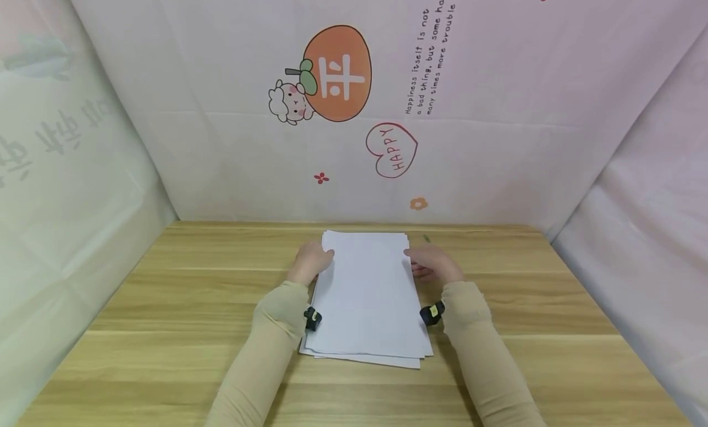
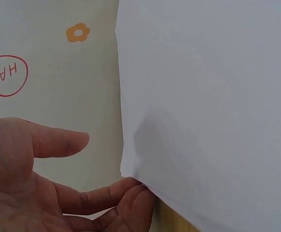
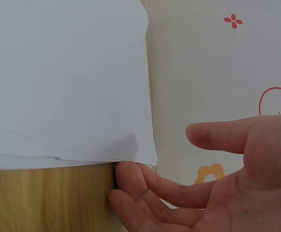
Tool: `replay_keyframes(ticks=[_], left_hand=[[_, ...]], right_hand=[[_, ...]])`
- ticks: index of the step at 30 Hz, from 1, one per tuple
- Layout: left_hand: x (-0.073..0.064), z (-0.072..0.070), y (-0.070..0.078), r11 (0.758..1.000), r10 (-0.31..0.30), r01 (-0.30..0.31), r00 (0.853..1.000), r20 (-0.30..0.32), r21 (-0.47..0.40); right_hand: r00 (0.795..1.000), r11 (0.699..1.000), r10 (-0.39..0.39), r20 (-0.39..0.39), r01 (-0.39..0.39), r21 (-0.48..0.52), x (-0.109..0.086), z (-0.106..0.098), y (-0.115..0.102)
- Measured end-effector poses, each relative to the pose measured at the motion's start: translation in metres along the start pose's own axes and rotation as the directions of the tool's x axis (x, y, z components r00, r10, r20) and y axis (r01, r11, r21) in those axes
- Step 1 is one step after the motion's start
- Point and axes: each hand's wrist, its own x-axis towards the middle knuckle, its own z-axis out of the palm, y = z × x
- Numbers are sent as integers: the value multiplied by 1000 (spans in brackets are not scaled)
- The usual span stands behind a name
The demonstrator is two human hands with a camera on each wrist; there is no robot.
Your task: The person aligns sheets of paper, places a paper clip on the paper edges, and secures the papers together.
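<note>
A loose stack of white paper sheets lies on the wooden table, its edges uneven, with lower sheets jutting out at the near end. At the stack's far left side, my left hand touches the edge with its fingertips. In the left wrist view the left thumb stands apart from the sheets. My right hand is on the opposite side, its bent fingers against the paper edge. The right thumb is likewise raised off the paper, so neither hand pinches it.
Wood-grain table extends to both sides of the stack. A white printed cloth hangs behind the table, and more cloth flanks it. A small thin green item lies just beyond the right hand; its kind is unclear.
</note>
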Motion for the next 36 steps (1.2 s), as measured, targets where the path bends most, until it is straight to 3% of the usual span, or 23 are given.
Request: replay_keyframes(ticks=[8,13,20,36], left_hand=[[1,-2,4,997,-12,15,999,-29,72],[-1,-2,5,999,-5,6,999,-34,35],[-3,-3,3,998,-42,41,999,-32,-37],[-2,-4,1,997,-25,23,999,-26,-74]], right_hand=[[1000,999,-24,7,24,32,-4,0,-2],[999,999,-32,2,32,39,-5,1,-3],[1000,999,-22,0,22,33,-2,2,-3],[1000,997,14,1,-14,77,-2,2,-4]])
